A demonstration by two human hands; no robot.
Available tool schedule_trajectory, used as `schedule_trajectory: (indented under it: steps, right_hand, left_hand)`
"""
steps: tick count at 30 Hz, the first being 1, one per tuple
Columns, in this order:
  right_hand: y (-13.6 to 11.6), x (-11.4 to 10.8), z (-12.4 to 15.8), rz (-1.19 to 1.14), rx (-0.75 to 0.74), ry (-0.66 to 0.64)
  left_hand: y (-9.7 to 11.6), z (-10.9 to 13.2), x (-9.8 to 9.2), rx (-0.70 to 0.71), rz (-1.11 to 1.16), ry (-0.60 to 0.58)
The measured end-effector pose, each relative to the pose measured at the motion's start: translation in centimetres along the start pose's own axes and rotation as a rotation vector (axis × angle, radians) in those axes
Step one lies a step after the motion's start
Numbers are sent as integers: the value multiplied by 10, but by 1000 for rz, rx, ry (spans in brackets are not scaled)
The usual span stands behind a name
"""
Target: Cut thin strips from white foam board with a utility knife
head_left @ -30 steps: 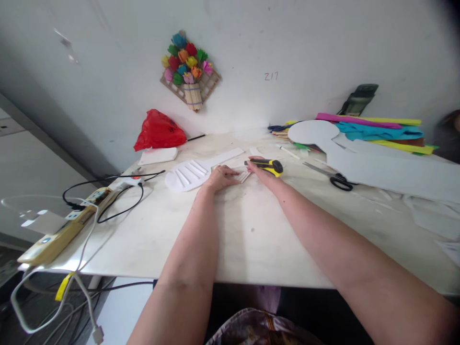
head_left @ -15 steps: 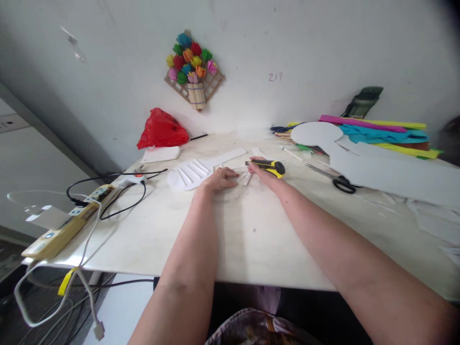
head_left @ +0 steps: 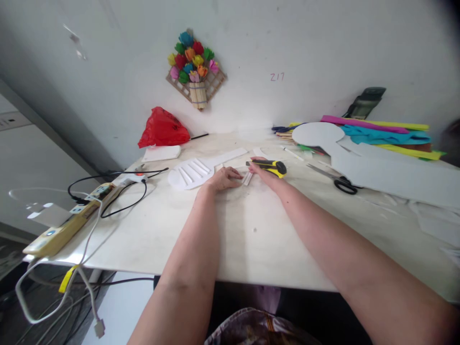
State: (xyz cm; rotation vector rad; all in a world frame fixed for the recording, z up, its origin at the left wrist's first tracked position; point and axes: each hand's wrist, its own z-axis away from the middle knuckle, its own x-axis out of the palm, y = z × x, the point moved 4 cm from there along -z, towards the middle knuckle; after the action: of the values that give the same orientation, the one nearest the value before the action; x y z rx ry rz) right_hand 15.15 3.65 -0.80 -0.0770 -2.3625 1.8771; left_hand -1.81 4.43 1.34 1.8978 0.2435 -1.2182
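Note:
A yellow-and-black utility knife (head_left: pixel 271 167) lies across my right hand (head_left: pixel 261 168), which is closed around it with the front end pointing left. Just below those fingers, short white strips (head_left: pixel 247 178) lie on the tabletop. Close by on the left, my left hand (head_left: pixel 227 178) rests low on the table, its fingers drawn together near the strips. Whatever is under or between its fingertips is too small to make out. Beyond my left wrist, a white rounded cutout with a long handle-like arm (head_left: pixel 230 156) carries several raised white strips (head_left: pixel 194 171).
Black-handled scissors (head_left: pixel 343 184) and large white sheets (head_left: pixel 388 167) lie on the right, before coloured rolls (head_left: pixel 388 136). A red plastic bag (head_left: pixel 163 128) sits at the back left. A power strip (head_left: pixel 68 223) with cables lines the left edge.
My left hand has shifted slightly to the right, closer to the short strips, and its fingers look more gathered. My right hand and the knife have hardly moved.

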Motion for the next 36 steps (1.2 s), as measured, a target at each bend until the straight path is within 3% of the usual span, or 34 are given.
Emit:
schedule_trajectory:
  steps: [14, 19, 23, 28, 30, 32, 36]
  right_hand:
    - [-2, 2, 1, -29, -21, -26]
    - [3, 0, -2, -31, -21, -10]
    - [2, -6, -4, -34, -30, 84]
    - [-7, -16, 1, -19, 12, 255]
    - [-12, -17, 4, -8, 27, 295]
    - [-15, -19, 6, -6, 47, 329]
    - [-17, -19, 8, 17, 79, 341]
  left_hand:
    - [6, 2, -2, -52, 5, -22]
    - [5, 0, 1, -87, 28, 21]
    - [-2, 2, -2, -239, 12, 167]
    - [-17, 16, -25, -475, -12, 544]
    - [-19, 20, -31, -554, -25, 611]
    - [-15, 19, -30, -588, -54, 568]
    - [7, 7, -15, -556, -160, 316]
